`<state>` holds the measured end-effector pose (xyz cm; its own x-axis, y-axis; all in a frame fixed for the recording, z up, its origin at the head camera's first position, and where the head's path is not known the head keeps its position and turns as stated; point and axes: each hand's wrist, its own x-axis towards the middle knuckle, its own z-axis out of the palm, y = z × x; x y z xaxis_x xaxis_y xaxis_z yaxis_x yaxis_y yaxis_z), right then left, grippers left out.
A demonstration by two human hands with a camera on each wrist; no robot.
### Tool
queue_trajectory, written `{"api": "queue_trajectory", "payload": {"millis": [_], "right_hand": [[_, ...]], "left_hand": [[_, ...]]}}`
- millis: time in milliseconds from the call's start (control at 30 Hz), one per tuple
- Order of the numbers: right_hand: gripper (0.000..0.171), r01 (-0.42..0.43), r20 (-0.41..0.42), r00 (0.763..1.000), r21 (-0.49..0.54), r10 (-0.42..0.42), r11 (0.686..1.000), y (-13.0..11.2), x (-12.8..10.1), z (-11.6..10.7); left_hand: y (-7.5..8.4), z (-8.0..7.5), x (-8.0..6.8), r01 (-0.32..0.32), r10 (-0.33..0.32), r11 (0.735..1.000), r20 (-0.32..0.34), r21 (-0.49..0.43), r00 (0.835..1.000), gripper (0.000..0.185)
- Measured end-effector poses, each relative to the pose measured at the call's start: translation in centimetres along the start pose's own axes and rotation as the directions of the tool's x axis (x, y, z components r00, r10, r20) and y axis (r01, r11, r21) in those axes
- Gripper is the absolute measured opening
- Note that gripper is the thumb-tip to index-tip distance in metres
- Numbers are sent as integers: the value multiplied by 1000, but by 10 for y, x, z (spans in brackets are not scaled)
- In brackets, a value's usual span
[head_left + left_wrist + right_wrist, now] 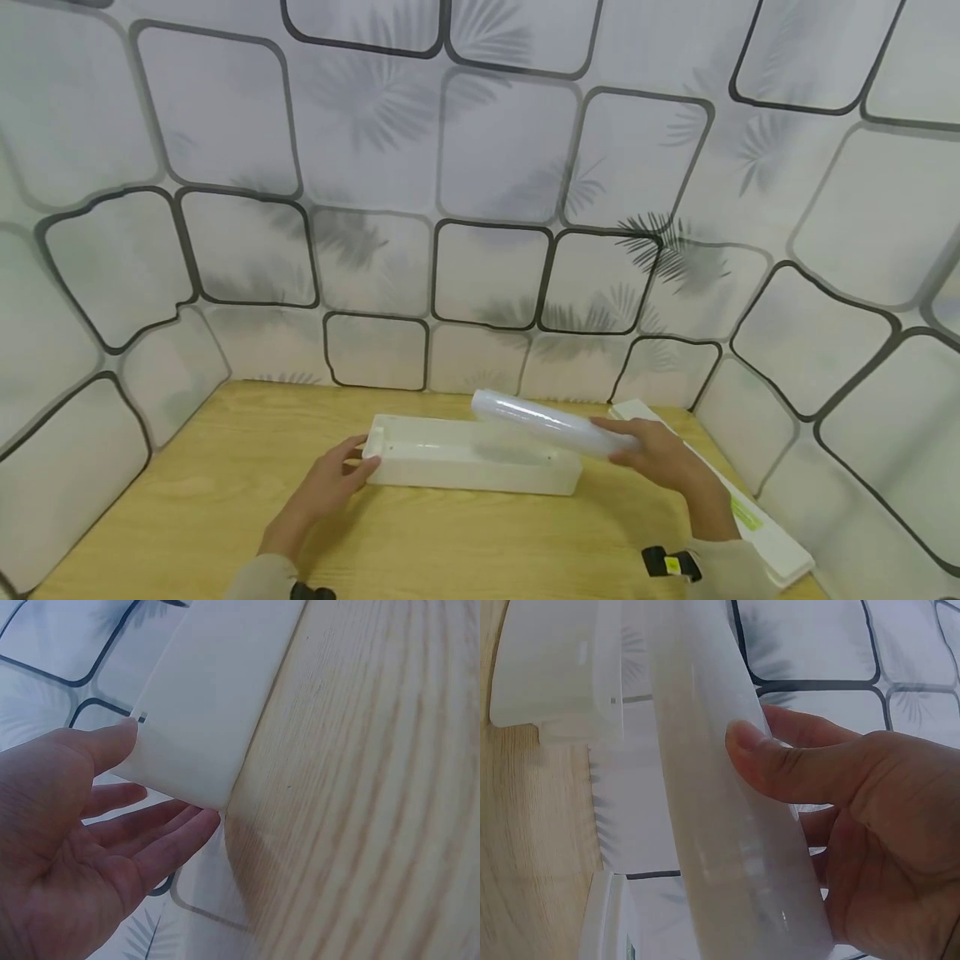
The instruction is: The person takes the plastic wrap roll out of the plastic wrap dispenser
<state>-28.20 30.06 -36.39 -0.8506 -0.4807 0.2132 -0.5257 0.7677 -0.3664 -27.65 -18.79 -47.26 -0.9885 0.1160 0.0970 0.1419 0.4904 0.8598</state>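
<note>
**Roll held over the open tray**

The fingers of the right hand are curled around one end of the roll. In the right wrist view the thumb presses across the front of the roll, and the other fingers are mostly hidden behind it. The roll's lower end is cut off by the picture edge in that view. The left hand is nearly flat, with its fingers straight. In the left wrist view the thumb tip touches the corner of the tray, and the other fingertips lie just under the same corner. This hand grips nothing.

The roll is a long tube of clear film, pale and glossy. It is tilted, with the free end higher and pointing to the back left. It hangs above the right half of the tray. From the head view I cannot tell if it touches the tray rim.

The tray is a long white plastic box, open on top, lying across the wooden table. To the right of it lies a long white lid with a green mark; the right forearm covers part of it. The wall behind has a pattern of tiles and leaves.
</note>
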Motion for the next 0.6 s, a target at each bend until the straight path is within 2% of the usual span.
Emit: {"api": "queue_trajectory", "payload": {"millis": [100,333,467,600], "right_hand": [[51,-11,-36,999,-27,10,1000,4,-8,2],[55,-134,-62,989,-39,131,990,12,-23,3],[55,-135,-111,986,-74,126,988,17,-27,0],[53,-110,-124,987,-91,98,990,22,-30,-2]], "left_hand": [[1,0,1,0,0,1000,5,-1,1000,56],[-1,-1,-1,24,-24,1000,17,0,1000,55],[1,-2,0,9,-9,1000,12,5,1000,55],[1,-1,1,8,-8,1000,13,7,1000,54]]}}
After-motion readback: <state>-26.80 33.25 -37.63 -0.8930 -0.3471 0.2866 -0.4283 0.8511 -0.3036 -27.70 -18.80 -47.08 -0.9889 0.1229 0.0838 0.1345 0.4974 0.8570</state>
